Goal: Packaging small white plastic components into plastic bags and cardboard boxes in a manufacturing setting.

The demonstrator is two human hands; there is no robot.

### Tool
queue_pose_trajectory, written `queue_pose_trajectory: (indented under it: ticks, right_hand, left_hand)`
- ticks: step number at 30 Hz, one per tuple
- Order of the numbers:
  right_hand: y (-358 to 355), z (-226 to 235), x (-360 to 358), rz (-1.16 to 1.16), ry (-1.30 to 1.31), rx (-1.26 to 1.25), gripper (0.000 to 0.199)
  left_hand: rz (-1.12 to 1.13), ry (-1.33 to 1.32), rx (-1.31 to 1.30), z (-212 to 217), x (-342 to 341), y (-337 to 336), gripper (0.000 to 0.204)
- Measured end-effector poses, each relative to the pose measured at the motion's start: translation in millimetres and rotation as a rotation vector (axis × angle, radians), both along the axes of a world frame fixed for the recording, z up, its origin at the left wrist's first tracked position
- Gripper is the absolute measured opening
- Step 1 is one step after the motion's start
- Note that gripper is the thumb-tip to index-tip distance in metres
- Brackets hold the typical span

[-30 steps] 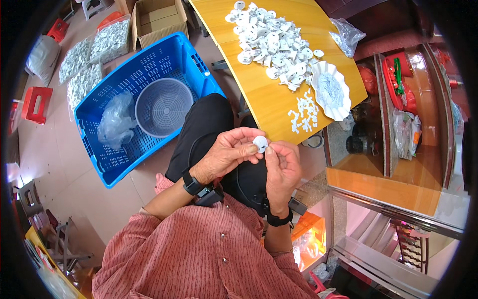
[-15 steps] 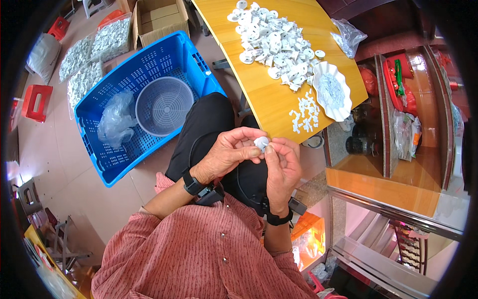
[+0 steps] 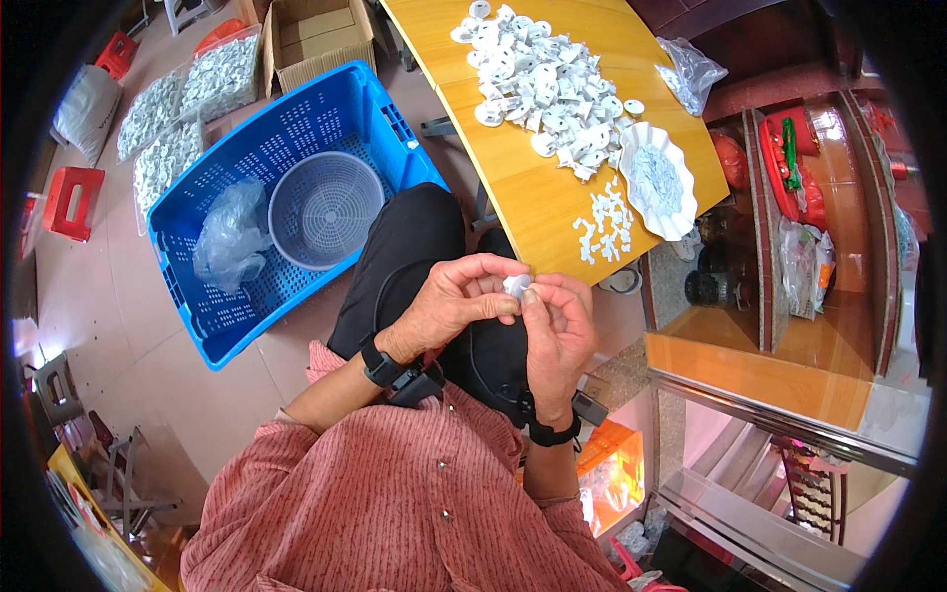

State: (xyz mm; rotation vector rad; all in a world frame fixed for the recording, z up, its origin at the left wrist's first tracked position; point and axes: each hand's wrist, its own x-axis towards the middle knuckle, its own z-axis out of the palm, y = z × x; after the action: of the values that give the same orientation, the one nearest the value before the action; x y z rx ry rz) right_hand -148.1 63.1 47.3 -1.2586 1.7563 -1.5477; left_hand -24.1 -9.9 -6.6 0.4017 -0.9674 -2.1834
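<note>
Both hands meet over my lap, pinching one small white plastic part (image 3: pixel 516 286) between their fingertips. My left hand (image 3: pixel 456 304) curls around it from the left, and my right hand (image 3: pixel 558 332) closes on it from the right. Most of the part is hidden by the fingers. Just beyond the hands is the near edge of a wooden table (image 3: pixel 513 183), which carries a heap of similar white round parts (image 3: pixel 543 84), a patch of small white flat pieces (image 3: pixel 604 224) and a white scalloped dish (image 3: pixel 659 182).
A blue perforated crate (image 3: pixel 237 158) stands on the floor at my left, holding a grey round basket (image 3: pixel 324 209) and a clear plastic bag (image 3: pixel 229 235). Beyond it lie bags of white parts (image 3: pixel 182 109) and a cardboard box (image 3: pixel 314 28). Wooden shelving (image 3: pixel 789 247) stands at the right.
The hands stay together over the lap; the fingers have shifted slightly around the small white part.
</note>
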Motion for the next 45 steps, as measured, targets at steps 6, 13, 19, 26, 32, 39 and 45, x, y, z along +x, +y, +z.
queue_pose_trajectory:
  ticks: [6, 13, 19, 26, 32, 39, 45]
  right_hand:
    - [0.0, 3.0, 0.6, 0.012, 0.06, 0.047, 0.008]
    - [-4.7, 5.7, -0.4, 0.05, 0.001, 0.041, 0.007]
    - [-4.8, 4.3, -4.3, 0.094, 0.116, 0.047, 0.007]
    - [-7.7, 1.4, -2.7, 0.091, 0.265, 0.025, 0.006]
    - [-7.7, 6.6, 0.4, 0.099, -0.142, 0.048, 0.004]
    - [-10.4, 2.1, 3.8, 0.131, 0.195, 0.056, 0.002]
    - [-13.4, 1.2, 8.5, 0.043, 0.163, 0.079, 0.005]
  left_hand:
    - [-0.009, 0.009, -0.056, 7.1, 1.9, -2.3, 0.033]
    - [0.015, 0.026, 0.007, 3.3, 2.2, -1.8, 0.031]
    - [0.029, 0.03, 0.033, -0.3, 0.8, -1.1, 0.03]
    - [0.003, 0.03, 0.026, -2.6, 0.7, -2.9, 0.03]
    - [0.01, 0.097, 0.075, -2.8, 2.1, -3.5, 0.032]
    - [0.027, 0.053, 0.095, -0.9, 8.8, -2.3, 0.033]
    - [0.166, 0.003, 0.075, 8.9, 21.1, -19.3, 0.03]
